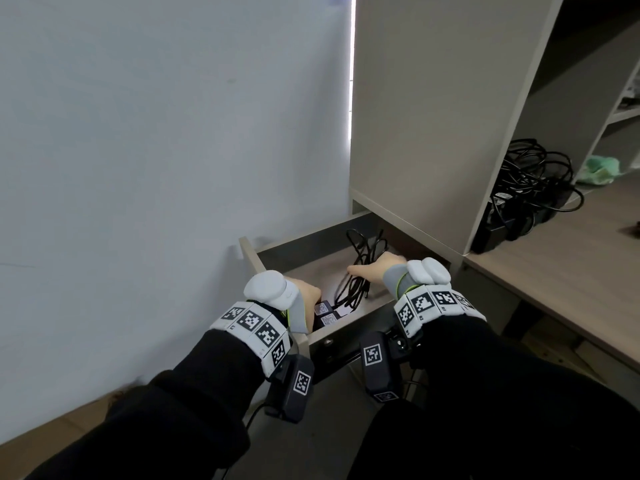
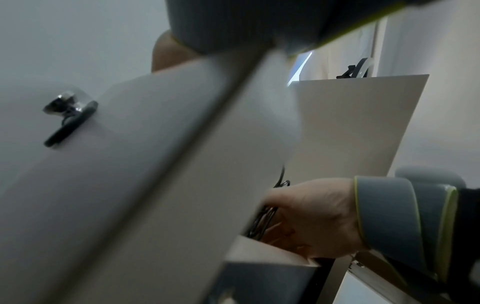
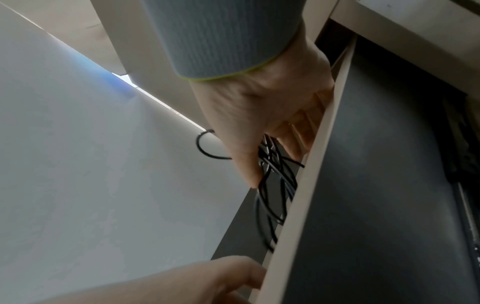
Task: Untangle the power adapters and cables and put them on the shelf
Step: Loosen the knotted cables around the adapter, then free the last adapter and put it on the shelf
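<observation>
**Black cables gripped inside an open drawer**

Black cables run through the curled fingers of the right hand, down in the open drawer. At eight o'clock from it the left hand reaches over the drawer's left wall toward two labelled black adapters; whether it grasps anything cannot be told. The drawer wall blocks the left wrist view. At two o'clock a tangled cable pile lies on the shelf, a green bag beyond.
</observation>
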Available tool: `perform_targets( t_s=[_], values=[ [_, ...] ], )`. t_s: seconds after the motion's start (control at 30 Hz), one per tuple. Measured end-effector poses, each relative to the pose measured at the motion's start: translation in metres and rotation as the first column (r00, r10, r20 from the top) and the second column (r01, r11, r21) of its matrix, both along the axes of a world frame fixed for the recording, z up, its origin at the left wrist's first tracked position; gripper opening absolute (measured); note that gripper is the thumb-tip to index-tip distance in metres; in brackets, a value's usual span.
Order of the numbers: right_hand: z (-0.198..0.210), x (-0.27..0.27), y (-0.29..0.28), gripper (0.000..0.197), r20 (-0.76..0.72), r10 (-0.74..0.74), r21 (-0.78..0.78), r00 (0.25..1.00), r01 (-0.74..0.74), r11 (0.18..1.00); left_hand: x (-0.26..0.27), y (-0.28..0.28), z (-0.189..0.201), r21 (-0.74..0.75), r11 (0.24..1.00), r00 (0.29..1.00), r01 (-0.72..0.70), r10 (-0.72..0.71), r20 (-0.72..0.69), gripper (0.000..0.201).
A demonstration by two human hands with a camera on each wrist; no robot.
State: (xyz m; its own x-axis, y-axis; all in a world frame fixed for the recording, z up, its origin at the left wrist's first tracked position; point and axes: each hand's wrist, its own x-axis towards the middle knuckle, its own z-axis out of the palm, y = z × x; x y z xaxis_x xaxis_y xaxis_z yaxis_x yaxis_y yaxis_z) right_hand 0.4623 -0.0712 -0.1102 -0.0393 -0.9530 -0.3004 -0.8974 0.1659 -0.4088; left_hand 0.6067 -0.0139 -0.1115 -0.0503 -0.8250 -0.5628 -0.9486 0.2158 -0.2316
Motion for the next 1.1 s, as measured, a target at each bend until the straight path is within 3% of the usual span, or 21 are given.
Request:
perform_targets(
  t_s=[0.1, 0.17, 0.23, 0.3, 0.43, 0.53, 0.7, 0.8, 0.97, 1.1],
  values=[
    [-0.003, -0.008, 0.002, 0.106, 0.015, -0.174, -0.242, 0.985, 0.173, 0.955, 0.004, -0.001, 0.004, 0.016, 1.000, 0.999, -0.012, 0.012, -0.038, 0.045],
    [-0.003, -0.011, 0.005, 0.113, 0.075, -0.177, -0.330, 0.981, 0.192, 0.924, 0.005, 0.000, 0.007, 0.011, 1.000, 0.998, -0.015, 0.016, -0.058, 0.056],
    [-0.003, -0.010, 0.007, 0.102, 0.072, -0.117, -0.345, 0.990, 0.135, 0.929, 0.005, 0.001, 0.007, -0.002, 1.000, 0.997, -0.014, 0.014, -0.073, 0.063],
    [-0.001, -0.005, 0.006, 0.077, 0.028, 0.003, -0.321, 1.000, 0.006, 0.947, 0.005, 0.003, 0.006, -0.023, 1.000, 0.997, -0.022, 0.020, -0.072, 0.064],
    [0.003, 0.004, 0.007, 0.039, 0.036, 0.247, -0.169, 0.968, -0.237, 0.957, 0.003, 0.009, 0.007, -0.046, 0.998, 0.996, -0.040, 0.037, -0.078, 0.056],
    [0.006, 0.004, 0.014, 0.031, 0.172, 0.311, -0.095, 0.935, -0.298, 0.950, 0.002, 0.012, 0.010, -0.031, 0.997, 0.992, -0.065, 0.061, -0.110, 0.054],
    [0.018, -0.012, 0.018, 0.028, 0.261, 0.312, -0.165, 0.913, -0.276, 0.947, -0.003, 0.019, 0.039, -0.077, 0.984, 0.943, -0.160, 0.129, -0.307, 0.068],
    [0.033, -0.027, 0.022, 0.025, 0.305, 0.319, -0.240, 0.897, -0.252, 0.938, -0.021, 0.016, 0.061, -0.211, 0.969, 0.922, -0.128, 0.038, -0.386, 0.063],
    [0.072, -0.065, 0.035, 0.021, 0.353, 0.348, -0.396, 0.869, -0.198, 0.897, -0.076, 0.012, 0.102, -0.410, 0.912, 0.857, -0.023, -0.193, -0.479, 0.033],
    [0.107, -0.133, 0.054, 0.027, 0.362, 0.309, -0.544, 0.879, -0.070, 0.836, -0.146, 0.018, 0.131, -0.583, 0.812, 0.718, -0.042, -0.381, -0.582, 0.027]
  ],
)
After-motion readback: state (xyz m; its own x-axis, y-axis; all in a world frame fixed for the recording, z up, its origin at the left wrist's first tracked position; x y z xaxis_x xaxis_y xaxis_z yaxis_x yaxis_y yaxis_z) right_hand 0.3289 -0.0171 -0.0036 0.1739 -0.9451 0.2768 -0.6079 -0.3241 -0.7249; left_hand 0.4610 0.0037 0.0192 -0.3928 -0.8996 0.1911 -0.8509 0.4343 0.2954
